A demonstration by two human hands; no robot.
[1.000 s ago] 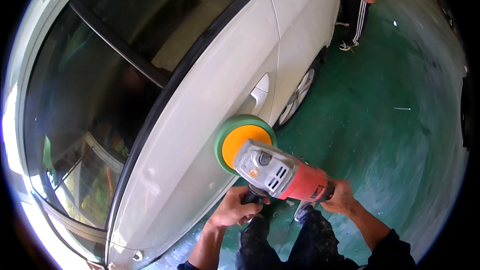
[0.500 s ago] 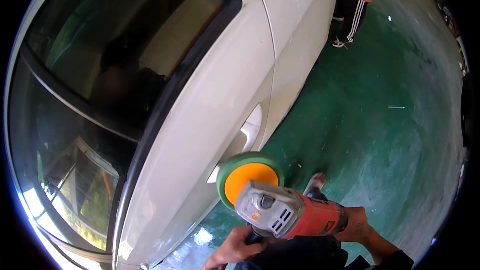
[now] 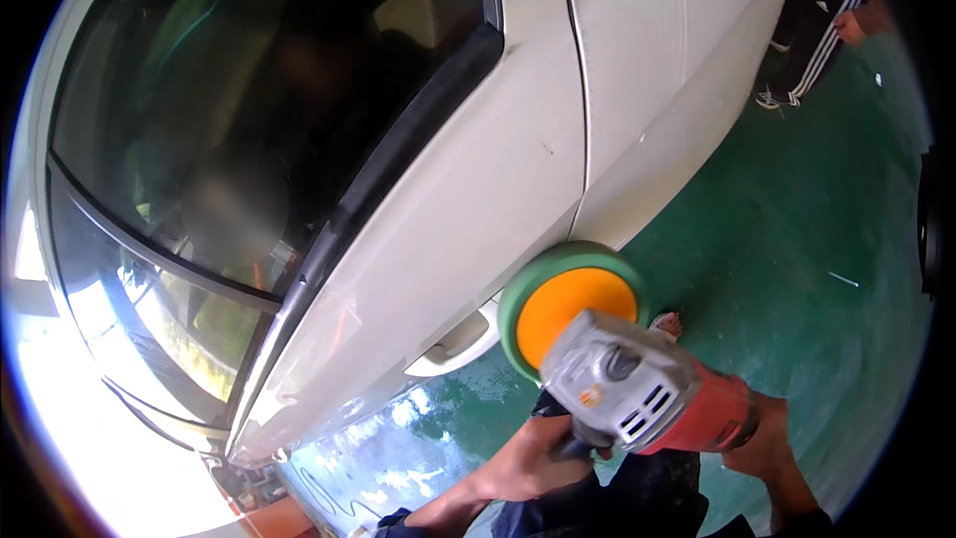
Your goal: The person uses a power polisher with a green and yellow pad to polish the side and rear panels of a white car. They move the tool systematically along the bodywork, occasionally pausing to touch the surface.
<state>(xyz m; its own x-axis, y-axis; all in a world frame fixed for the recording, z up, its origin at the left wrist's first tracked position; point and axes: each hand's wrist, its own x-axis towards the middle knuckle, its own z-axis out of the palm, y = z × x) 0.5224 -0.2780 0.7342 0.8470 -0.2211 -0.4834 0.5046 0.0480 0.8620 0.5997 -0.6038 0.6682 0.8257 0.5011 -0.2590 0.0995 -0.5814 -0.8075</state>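
Polisher (image 3: 637, 389) was right there, just right of the car's door handle (image 3: 460, 342), green-edged pad (image 3: 580, 304) nearest it; contact with the panel I couldn't tell! Left hand (image 3: 538, 460) clutched the dark side grip (image 3: 572, 448), right hand (image 3: 763, 436) wrapped the red body's rear!

Between five and six o'clock, the left hand (image 3: 543, 463) is curling in a grip, while the left forearm (image 3: 450, 508) is slanting from six o'clock and pointing toward two. The right hand (image 3: 762, 443) is gripping too, sitting at four o'clock, well apart from the left, and the right forearm (image 3: 792, 498) is pointing toward eleven.
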